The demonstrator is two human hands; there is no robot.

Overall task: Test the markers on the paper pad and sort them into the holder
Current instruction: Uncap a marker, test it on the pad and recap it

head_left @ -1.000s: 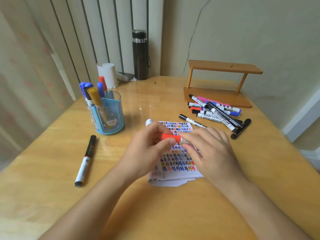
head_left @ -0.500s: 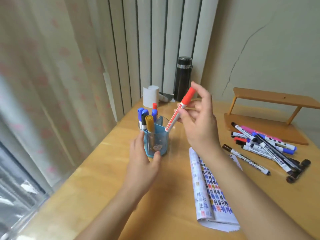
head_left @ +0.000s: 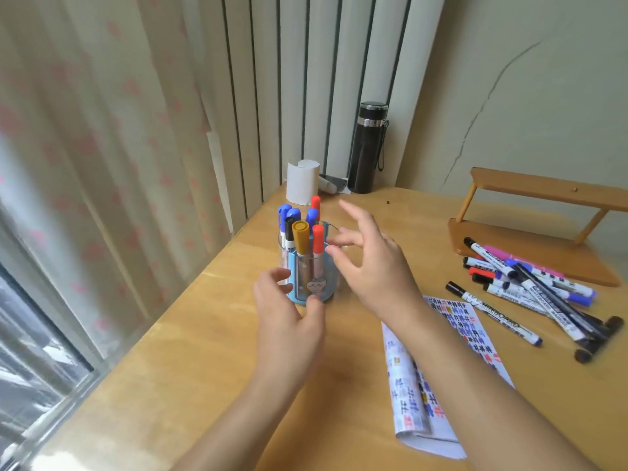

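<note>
In the holder (head_left: 325, 283) — seemingly 7 upright markers (head_left: 301, 239).

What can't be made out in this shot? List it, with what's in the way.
Head view only:
holder: lower left wall and part of the base hidden by the left hand.
paper pad: middle strip covered by the right forearm; marks blurred.
marker pile: most print too small.
right hand: fingertips motion-blurred, contact with holder unclear.
</note>
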